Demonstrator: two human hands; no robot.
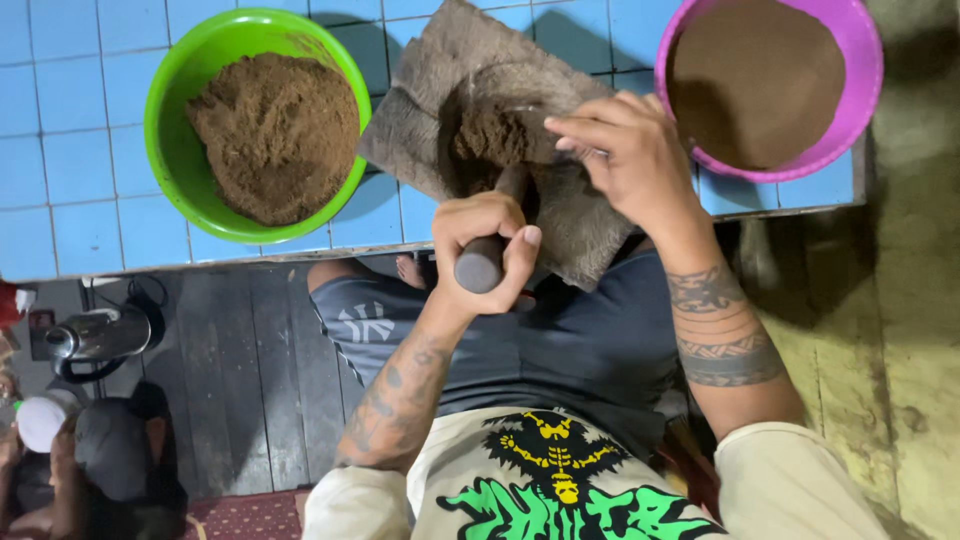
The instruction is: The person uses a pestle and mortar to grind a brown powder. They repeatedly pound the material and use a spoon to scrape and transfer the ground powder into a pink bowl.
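The blue-tiled worktop (80,180) carries 2 bowls and a board, and the work on it looks partway through. The green bowl (170,150) at the left holds a coarse, lumpy brown mound (275,135), while the pink bowl (865,85) at the right holds a smoother, flatter, finer brown powder (755,80); judged from that contrast, a good share seems already ground and a large heap seems left. Between the bowls lies a worn grey grinding board (590,225), tilted toward the person and overhanging the worktop's near edge above the lap. On its middle sits a small dark clump of the brown stuff (490,135), the portion now in hand and not yet fine. The left hand (490,240) is closed in a full fist round a dark cylindrical pestle (482,265), whose rounded butt end faces the camera and whose far end points into the clump. The right hand (635,155) rests on the board just right of the clump, its fingers (580,128) loosely curled and extended toward the clump's right edge; whether they pinch anything I cannot tell. A metal kettle (95,338) stands on the dark floor below.
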